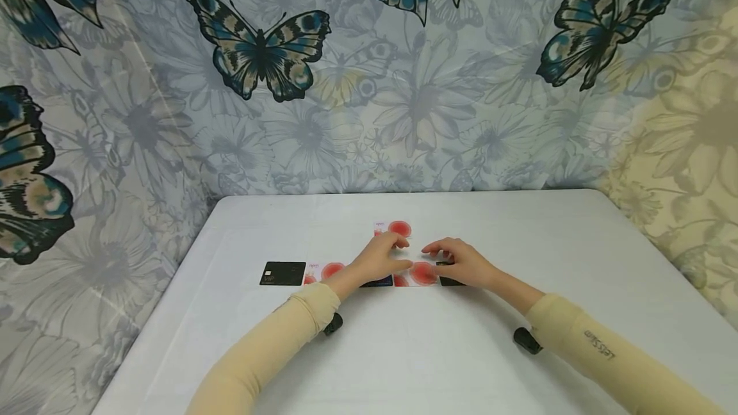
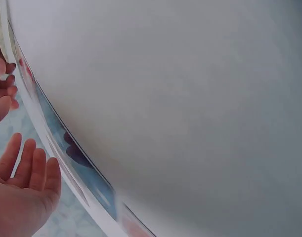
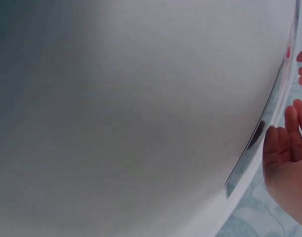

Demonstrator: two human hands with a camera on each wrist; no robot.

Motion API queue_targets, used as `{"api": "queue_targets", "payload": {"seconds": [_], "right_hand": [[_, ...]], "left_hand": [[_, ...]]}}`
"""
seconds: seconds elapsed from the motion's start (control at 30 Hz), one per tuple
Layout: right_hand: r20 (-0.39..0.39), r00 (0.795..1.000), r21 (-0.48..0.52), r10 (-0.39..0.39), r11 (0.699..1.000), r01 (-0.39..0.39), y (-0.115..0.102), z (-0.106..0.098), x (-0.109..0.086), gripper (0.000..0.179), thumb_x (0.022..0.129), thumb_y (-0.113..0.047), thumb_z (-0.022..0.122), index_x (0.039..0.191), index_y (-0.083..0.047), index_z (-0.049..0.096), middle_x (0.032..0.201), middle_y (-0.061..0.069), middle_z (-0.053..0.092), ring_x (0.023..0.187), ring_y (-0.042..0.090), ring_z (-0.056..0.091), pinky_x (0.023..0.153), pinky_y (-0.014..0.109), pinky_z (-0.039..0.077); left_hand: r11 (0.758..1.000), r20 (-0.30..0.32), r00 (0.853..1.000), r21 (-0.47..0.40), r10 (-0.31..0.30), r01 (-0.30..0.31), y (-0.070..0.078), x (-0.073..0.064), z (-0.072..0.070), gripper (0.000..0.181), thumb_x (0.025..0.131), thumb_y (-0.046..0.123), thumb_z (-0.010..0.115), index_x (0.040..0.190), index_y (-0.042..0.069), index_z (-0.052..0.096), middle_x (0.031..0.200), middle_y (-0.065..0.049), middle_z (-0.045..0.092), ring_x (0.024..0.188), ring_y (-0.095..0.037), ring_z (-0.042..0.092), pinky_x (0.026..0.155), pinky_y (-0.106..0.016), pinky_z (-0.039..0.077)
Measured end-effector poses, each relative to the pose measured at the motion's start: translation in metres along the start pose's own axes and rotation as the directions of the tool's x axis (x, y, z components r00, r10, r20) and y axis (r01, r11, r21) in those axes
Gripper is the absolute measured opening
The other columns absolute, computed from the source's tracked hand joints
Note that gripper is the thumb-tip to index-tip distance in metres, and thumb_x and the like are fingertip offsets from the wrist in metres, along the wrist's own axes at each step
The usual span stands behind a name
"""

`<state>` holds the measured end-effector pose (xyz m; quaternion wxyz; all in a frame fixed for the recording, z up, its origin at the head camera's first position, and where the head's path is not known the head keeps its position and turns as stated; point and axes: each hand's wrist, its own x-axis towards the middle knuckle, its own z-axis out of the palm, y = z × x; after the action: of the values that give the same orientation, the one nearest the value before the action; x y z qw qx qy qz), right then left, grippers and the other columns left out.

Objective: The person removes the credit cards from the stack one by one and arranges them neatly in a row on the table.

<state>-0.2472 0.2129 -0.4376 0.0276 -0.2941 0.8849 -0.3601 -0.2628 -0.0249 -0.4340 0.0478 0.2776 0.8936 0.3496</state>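
Both hands over a card row mid-table (image 1: 519, 364). Left hand (image 1: 377, 260) fingers relaxed, reaching at 12 o'clock toward red-circle card (image 1: 399, 228) (contact unclear). Right hand (image 1: 461, 262) loose, holding nothing, resting over black card (image 1: 448, 281). VIP card (image 1: 282, 273) at 9 o'clock.

A white table (image 1: 576, 255) with rounded corners stands against a fabric backdrop (image 1: 438, 101) printed with pale grey-blue flowers and large blue-and-black butterflies (image 1: 259, 50). Right of the table, the backdrop takes on a warm yellowish light.
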Motion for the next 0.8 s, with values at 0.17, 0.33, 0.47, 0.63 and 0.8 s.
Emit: {"api": "queue_targets", "payload": {"seconds": [0.17, 0.33, 0.47, 0.63, 0.8], "right_hand": [[0.005, 1.000, 0.005, 0.019, 1.000, -0.019, -0.004, 0.004, 0.007, 0.036, 0.086, -0.019, 0.075, 0.117, -0.003, 0.066, 0.104, 0.008, 0.062, 0.088, 0.024, 0.051, 0.077, 0.036, 0.047], [0.009, 0.998, 0.009, 0.066, 0.998, -0.066, -0.004, 0.004, 0.015, 0.039, 0.084, -0.019, 0.077, 0.118, -0.003, 0.065, 0.104, 0.009, 0.061, 0.089, 0.025, 0.050, 0.078, 0.038, 0.045], [0.016, 0.996, -0.012, 0.084, 0.996, -0.084, -0.001, 0.003, 0.020, 0.040, 0.084, -0.017, 0.077, 0.118, -0.002, 0.064, 0.103, 0.008, 0.061, 0.087, 0.024, 0.049, 0.077, 0.037, 0.044], [0.008, 0.994, -0.044, 0.108, 0.993, -0.107, 0.003, 0.003, 0.028, 0.040, 0.083, -0.018, 0.077, 0.118, -0.002, 0.064, 0.103, 0.008, 0.062, 0.088, 0.024, 0.049, 0.079, 0.037, 0.043], [0.019, 0.989, -0.056, 0.144, 0.988, -0.143, 0.004, 0.004, 0.040, 0.044, 0.084, -0.022, 0.076, 0.121, -0.002, 0.063, 0.107, 0.010, 0.062, 0.097, 0.027, 0.050, 0.085, 0.041, 0.044]], "left_hand": [[1.000, -0.018, 1.000, 0.011, 0.003, -0.002, -0.011, -0.005, -0.010, 0.034, 0.088, 0.020, 0.072, 0.117, 0.004, 0.062, 0.114, -0.010, 0.062, 0.107, -0.024, 0.056, 0.094, -0.035, 0.044], [0.999, -0.034, 0.998, 0.024, -0.043, 0.044, -0.022, -0.009, -0.017, 0.035, 0.089, 0.022, 0.072, 0.118, 0.005, 0.062, 0.113, -0.009, 0.061, 0.106, -0.024, 0.054, 0.095, -0.037, 0.044], [0.996, -0.043, 0.995, 0.033, -0.086, 0.088, -0.030, -0.010, -0.021, 0.038, 0.089, 0.023, 0.072, 0.120, 0.005, 0.062, 0.114, -0.010, 0.060, 0.106, -0.024, 0.053, 0.097, -0.038, 0.043], [0.990, -0.063, 0.990, 0.051, -0.126, 0.130, -0.036, -0.009, -0.025, 0.040, 0.087, 0.022, 0.072, 0.122, 0.005, 0.062, 0.116, -0.011, 0.060, 0.107, -0.025, 0.052, 0.099, -0.040, 0.042], [0.986, -0.073, 0.987, 0.072, -0.143, 0.148, -0.040, -0.006, -0.028, 0.042, 0.086, 0.021, 0.073, 0.121, 0.003, 0.061, 0.115, -0.013, 0.058, 0.109, -0.028, 0.051, 0.098, -0.041, 0.042]]}}
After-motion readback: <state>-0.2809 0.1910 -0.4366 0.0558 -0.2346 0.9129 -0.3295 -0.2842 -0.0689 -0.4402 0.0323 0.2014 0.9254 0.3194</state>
